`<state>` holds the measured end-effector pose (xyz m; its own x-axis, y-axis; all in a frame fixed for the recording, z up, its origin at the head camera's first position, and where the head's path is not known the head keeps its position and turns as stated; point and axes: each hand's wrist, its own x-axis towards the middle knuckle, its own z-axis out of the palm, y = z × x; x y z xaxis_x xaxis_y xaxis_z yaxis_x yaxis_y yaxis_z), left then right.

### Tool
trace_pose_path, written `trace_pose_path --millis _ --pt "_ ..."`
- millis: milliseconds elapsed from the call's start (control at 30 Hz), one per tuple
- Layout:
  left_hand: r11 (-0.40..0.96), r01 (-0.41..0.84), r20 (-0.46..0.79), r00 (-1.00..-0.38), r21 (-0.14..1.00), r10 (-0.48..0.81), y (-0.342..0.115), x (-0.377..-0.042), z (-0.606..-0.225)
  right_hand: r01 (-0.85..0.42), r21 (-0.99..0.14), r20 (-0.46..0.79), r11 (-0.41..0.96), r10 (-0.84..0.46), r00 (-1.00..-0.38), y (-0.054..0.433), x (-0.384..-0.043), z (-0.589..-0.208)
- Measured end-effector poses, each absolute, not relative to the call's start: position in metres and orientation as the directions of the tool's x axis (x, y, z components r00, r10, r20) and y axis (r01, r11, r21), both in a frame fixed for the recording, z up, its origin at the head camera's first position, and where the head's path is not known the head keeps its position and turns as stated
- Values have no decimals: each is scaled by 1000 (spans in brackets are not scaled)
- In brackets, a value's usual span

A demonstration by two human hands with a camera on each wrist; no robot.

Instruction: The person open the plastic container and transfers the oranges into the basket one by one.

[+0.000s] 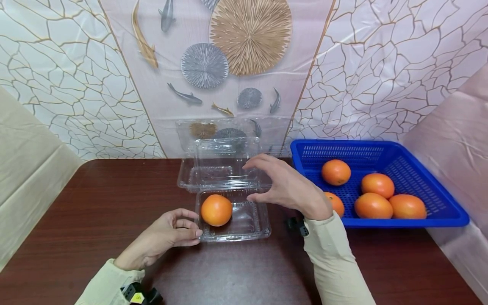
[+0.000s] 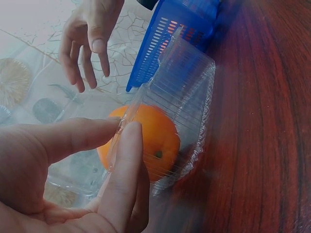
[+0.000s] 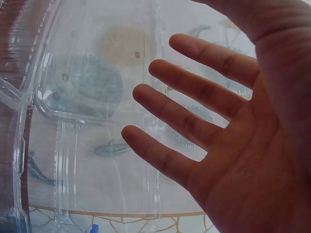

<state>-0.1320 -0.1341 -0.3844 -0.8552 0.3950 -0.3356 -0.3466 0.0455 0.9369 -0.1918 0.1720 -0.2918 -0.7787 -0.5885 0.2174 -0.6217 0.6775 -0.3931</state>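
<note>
A clear plastic clamshell container (image 1: 245,220) lies on the table with its lid (image 1: 228,146) raised at the back. One orange (image 1: 216,210) sits in the left half of its base. With thumb and fingers, my left hand (image 1: 162,237) pinches the container's left rim; the left wrist view shows the thumb and index fingertips at that edge beside the orange (image 2: 155,141). My right hand (image 1: 287,184) hovers over the container's right back side, holding nothing. Its fingers (image 3: 170,114) are spread in front of the clear plastic in the right wrist view.
Right of the container stands a blue perforated basket (image 1: 446,203) with several oranges (image 1: 373,206) in it. Another clear plastic container (image 1: 186,180) stands open behind the first, near the patterned backdrop (image 1: 228,97). Brown wooden tabletop (image 1: 95,203) extends to the left.
</note>
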Motion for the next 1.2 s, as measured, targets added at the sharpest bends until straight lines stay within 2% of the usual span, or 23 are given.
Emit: trace_pose_path --millis 667,1200 --pt "50 -352 -343 -854 935 390 -133 -132 -384 -611 -377 141 696 -608 -781 156 -193 -302" --pt "42 -326 -316 -866 944 387 -133 -131 -386 -636 -341 144 692 -630 -763 149 -192 -307"
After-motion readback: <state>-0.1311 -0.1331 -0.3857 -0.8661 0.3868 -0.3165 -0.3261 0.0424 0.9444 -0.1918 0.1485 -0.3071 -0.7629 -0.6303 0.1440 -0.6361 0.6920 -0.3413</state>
